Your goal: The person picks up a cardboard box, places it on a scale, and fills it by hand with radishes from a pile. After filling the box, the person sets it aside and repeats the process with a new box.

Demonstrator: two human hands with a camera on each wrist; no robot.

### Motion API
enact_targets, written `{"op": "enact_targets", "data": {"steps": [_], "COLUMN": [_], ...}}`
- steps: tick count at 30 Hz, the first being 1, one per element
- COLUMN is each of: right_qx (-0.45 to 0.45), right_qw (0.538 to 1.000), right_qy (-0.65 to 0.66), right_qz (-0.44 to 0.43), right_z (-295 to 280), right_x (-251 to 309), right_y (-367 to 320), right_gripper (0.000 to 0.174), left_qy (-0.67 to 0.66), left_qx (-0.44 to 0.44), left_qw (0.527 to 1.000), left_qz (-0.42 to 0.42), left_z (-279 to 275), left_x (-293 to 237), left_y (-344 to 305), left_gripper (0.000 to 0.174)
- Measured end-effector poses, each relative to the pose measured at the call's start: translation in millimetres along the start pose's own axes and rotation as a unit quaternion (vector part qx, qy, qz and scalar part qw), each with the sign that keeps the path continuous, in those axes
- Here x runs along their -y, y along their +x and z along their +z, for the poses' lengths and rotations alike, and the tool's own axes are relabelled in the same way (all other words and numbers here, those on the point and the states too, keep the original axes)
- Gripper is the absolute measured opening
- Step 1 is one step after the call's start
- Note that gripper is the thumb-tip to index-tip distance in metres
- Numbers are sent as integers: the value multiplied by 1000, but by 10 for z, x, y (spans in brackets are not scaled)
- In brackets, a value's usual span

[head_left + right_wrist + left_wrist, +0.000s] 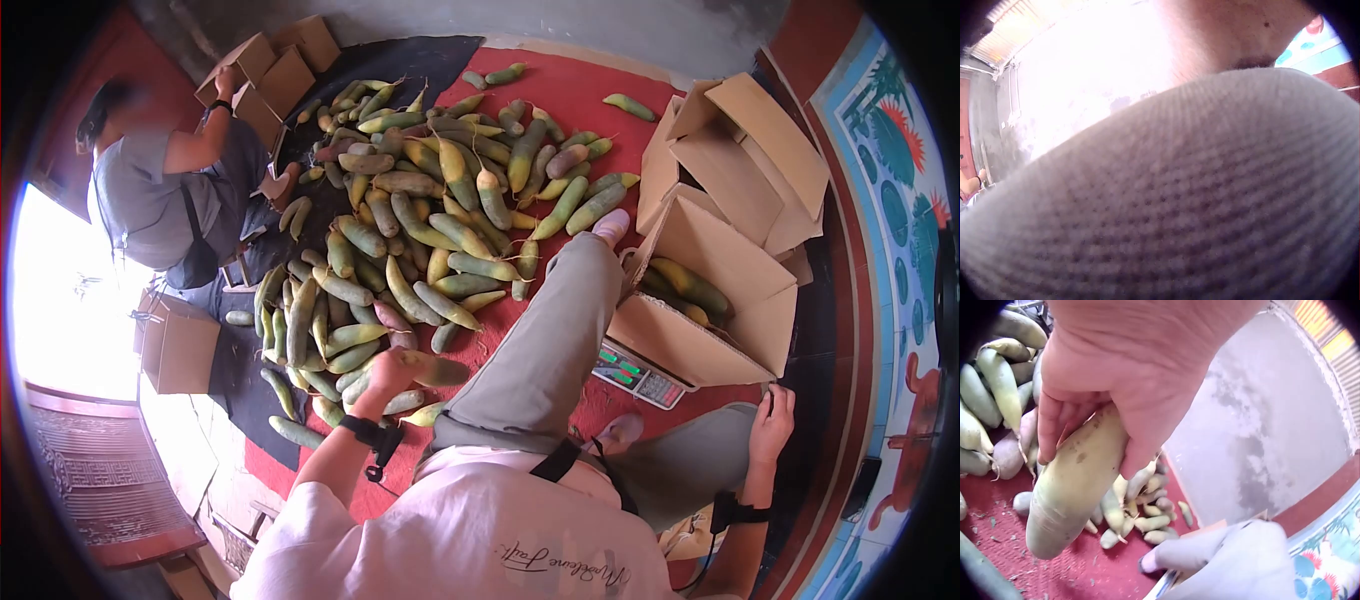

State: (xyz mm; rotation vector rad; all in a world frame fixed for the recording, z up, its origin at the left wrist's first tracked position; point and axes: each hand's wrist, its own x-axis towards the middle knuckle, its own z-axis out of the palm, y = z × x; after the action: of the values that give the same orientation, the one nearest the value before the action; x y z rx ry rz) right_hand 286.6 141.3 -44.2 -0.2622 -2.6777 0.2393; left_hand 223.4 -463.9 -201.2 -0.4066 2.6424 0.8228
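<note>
My left hand (394, 372) grips one end of a green radish-like vegetable (440, 371), above the front of a large heap of similar vegetables (400, 240). In the left wrist view, the fingers and thumb of the left hand (1129, 381) lie round the pale green vegetable (1075, 481). My right hand (772, 420) is by my right knee, near the corner of an open cardboard box (700, 345); what its fingers do is unclear. Several vegetables (690, 288) lie inside that box, which stands on a scale (640, 378) with a lit green display. Trouser cloth (1166, 187) fills most of the right wrist view.
Another open box (745, 160) stands behind the first. At the left, a seated person (165, 190) touches cardboard boxes (270, 85). A further box (180, 345) and a carved wooden bench (100, 470) are at the lower left. Red cloth (600, 75) covers part of the floor.
</note>
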Motion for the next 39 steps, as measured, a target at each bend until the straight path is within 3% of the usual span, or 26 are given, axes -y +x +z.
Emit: {"op": "enact_targets", "data": {"steps": [2,4,5,7,9,10,13,15,17,18,19,22,25,27,30,31,34,39], "right_qx": [7,7,8,5,1,-5,22,2,-18,-38,-57,-30,-49,-6,5,10,9,43], "right_qw": [1000,1000,1000,1000,999,998,990,991,979,964,945,924,938,952,967,967,988,996], "right_qy": [-5,1,8,23,37,58,140,108,78,82,85,101,127,120,134,133,62,-49], "right_qz": [1,3,2,-1,-1,-17,-1,-82,-188,-250,-311,-368,-318,-283,-215,-216,-142,-55], "right_z": [-7,-22,-31,-81,-156,-201,-398,-485,-594,-568,-535,-432,-299,-356,-392,-451,-557,-444], "right_x": [10,41,66,178,354,472,938,1228,1559,1679,1775,1905,1732,1610,1454,1395,1174,688], "right_y": [11,30,46,96,164,209,338,381,380,351,323,306,210,168,215,281,519,927], "right_gripper": [13,14,14,16,17,19,25,33,43,47,52,67,72,76,73,73,69,61], "left_qy": [-68,-370,-400,-446,-476,-528,-587,-608,-651,-640,-674,-635,-603,-581,-567,-567,-543,-573], "left_qx": [-27,-48,-81,-108,-145,-147,-78,-22,91,125,127,215,304,375,407,453,434,462], "left_qw": [997,927,912,888,867,834,791,771,726,728,708,726,722,709,702,668,701,668], "left_qz": [-11,-30,-46,-23,14,60,150,186,204,214,164,151,148,135,141,162,161,107], "left_z": [-207,-544,-710,-1053,-1349,-1432,-1634,-1620,-1501,-1486,-1255,-962,-770,-702,-627,-547,-434,-164], "left_x": [2,-190,-310,-496,-718,-806,-1119,-1316,-1503,-1587,-1689,-2037,-2244,-2329,-2573,-2555,-2657,-2551], "left_y": [-22,-109,-142,-224,-345,-376,-499,-549,-563,-557,-582,-623,-599,-559,-542,-424,-335,-185], "left_gripper": [42,31,26,37,41,42,41,45,40,43,47,57,58,57,58,58,60,57]}}
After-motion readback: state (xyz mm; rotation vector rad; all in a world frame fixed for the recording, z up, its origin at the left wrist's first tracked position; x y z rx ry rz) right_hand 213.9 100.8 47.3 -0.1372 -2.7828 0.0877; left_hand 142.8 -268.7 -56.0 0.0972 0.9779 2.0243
